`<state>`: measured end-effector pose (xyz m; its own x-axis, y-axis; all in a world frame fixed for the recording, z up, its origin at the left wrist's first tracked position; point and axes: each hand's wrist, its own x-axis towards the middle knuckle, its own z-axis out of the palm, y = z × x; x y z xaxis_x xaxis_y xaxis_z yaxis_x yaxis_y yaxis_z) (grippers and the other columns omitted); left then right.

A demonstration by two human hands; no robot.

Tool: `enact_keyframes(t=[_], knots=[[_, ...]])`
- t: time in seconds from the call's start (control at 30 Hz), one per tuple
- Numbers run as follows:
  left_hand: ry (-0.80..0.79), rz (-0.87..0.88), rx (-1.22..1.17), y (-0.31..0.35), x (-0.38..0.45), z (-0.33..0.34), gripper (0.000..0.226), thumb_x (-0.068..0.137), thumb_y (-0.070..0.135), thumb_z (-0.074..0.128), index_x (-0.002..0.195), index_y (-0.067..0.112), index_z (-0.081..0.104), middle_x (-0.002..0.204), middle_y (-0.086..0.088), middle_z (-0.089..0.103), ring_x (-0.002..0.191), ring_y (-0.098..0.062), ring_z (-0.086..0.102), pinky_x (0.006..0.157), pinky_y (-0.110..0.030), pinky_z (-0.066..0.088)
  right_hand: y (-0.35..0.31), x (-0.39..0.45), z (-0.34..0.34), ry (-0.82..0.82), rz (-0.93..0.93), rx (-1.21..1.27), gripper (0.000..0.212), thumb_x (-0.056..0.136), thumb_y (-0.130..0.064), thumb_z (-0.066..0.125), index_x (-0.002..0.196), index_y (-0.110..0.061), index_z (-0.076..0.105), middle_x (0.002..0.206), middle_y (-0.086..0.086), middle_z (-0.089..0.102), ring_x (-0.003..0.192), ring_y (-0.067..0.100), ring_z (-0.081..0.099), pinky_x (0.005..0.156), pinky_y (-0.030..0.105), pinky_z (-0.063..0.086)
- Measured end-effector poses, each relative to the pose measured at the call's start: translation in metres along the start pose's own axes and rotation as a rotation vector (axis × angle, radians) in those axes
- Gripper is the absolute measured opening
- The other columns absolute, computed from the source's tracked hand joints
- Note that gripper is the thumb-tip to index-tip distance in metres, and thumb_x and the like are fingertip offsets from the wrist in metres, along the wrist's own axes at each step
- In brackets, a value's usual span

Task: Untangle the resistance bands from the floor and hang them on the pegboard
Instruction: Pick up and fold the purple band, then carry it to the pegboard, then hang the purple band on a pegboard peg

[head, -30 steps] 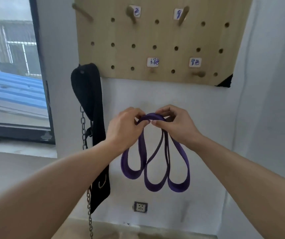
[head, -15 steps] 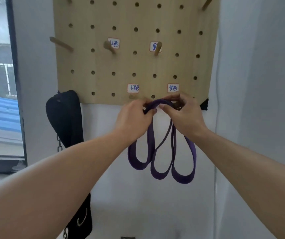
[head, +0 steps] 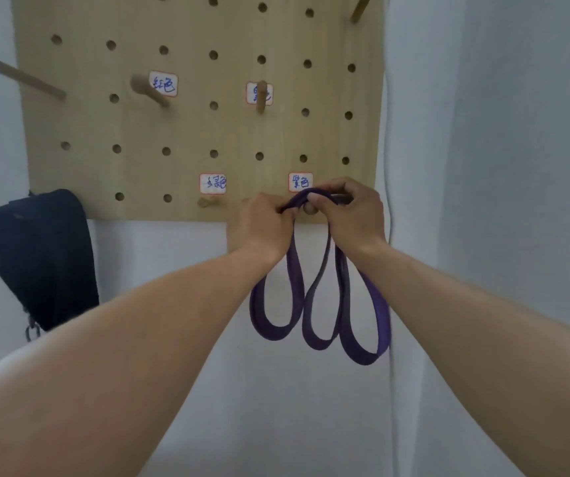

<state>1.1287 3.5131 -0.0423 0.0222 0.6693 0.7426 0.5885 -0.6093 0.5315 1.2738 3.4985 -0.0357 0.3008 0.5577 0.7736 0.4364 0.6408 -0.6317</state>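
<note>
Both hands, left hand (head: 265,224) and right hand (head: 352,215), fingers pinching the folded purple rubber resistance band (head: 318,304), should slide its arch fully over the short wooden peg (head: 309,208) at the bottom edge of the pale wooden pegboard (head: 187,132) before letting go.

a pale wooden pegboard (head: 187,132) with a smooth matt face and round wooden pegs (head: 149,91). small white paper labels (head: 300,182). a matt purple rubbery band (head: 311,304). a black cloth strap (head: 39,256). a matt white wall (head: 500,166).

We read handwritten blue Chinese on four white labels stuck to the wooden pegboard (head: 187,132): 紅色 (head: 163,84), 紫色 (head: 300,182), two unclear.
</note>
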Motion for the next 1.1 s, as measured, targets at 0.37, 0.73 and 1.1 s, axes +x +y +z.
enact_keyframes(t=[0.37, 0.73, 1.1], knots=[[-0.019, -0.019, 0.102, -0.027, 0.025, 0.025, 0.024, 0.099, 0.037, 0.058, 0.100, 0.028, 0.080, 0.082, 0.000, 0.072, 0.077, -0.024, 0.065, 0.064, -0.033, 0.049, 0.030, 0.031, 0.017, -0.047, 0.245, 0.269, 0.013, 0.088, -0.010, 0.082, 0.100, -0.014, 0.081, 0.101, 0.000, 0.079, 0.100, 0.011, 0.075, 0.095, 0.026, 0.060], [-0.005, -0.024, 0.248, -0.030, 0.038, 0.038, 0.021, 0.098, 0.034, 0.058, 0.095, 0.024, 0.076, 0.088, -0.003, 0.072, 0.083, -0.028, 0.067, 0.065, -0.033, 0.047, 0.052, 0.041, 0.031, -0.017, 0.242, 0.288, 0.021, 0.090, -0.010, 0.080, 0.112, -0.009, 0.079, 0.112, 0.009, 0.079, 0.108, 0.017, 0.074, 0.103, 0.034, 0.057], [-0.159, -0.006, -0.063, -0.061, -0.040, 0.018, 0.065, 0.092, 0.038, 0.066, 0.151, 0.036, 0.039, 0.147, 0.010, 0.053, 0.134, -0.016, 0.050, 0.110, -0.041, 0.045, 0.058, -0.067, 0.020, 0.109, 0.126, -0.228, 0.035, 0.101, -0.018, 0.061, 0.133, -0.032, 0.067, 0.130, -0.012, 0.060, 0.117, 0.008, 0.059, 0.101, 0.029, 0.052]])
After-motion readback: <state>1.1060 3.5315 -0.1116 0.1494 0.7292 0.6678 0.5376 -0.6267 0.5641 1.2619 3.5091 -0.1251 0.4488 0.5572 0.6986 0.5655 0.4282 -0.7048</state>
